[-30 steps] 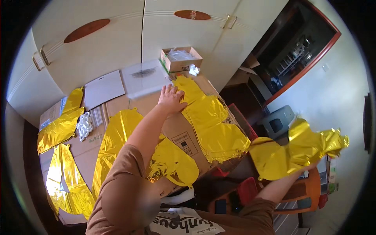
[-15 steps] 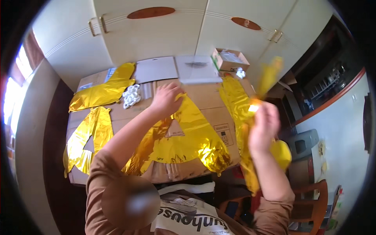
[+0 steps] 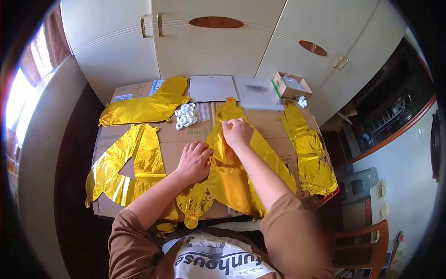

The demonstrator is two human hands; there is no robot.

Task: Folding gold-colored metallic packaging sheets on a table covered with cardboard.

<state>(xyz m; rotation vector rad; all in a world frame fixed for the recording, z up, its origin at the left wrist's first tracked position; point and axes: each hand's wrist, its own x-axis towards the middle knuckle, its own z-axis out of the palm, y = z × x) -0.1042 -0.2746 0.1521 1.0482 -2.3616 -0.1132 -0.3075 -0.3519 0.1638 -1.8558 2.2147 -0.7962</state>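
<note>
A flat gold foil balloon (image 3: 222,183) lies in the middle, in front of me, on top of other gold foil. My right hand (image 3: 238,133) is closed on its upper part with thumb and fingertips pinched together. Lower and to the left, my left hand (image 3: 195,162) rests with its curled fingertips at the foil's left edge; its thumb is hard to see. A crumpled foil piece (image 3: 195,202) pokes out below the left wrist. On the left lies a letter-shaped gold foil balloon (image 3: 149,153) with an opening in it.
Flattened cardboard (image 3: 188,135) covers the table. Behind lie a long gold balloon (image 3: 144,109), white rings (image 3: 186,115), a white board (image 3: 213,88) and a clear sheet (image 3: 258,93). A small box (image 3: 291,85) stands back right, beyond a folded gold balloon (image 3: 309,153). A wooden chair (image 3: 371,249) is at right.
My right hand has come from the right side to the middle, and the foil piece it held raised now lies over the middle foil. My left hand has moved down toward me.
</note>
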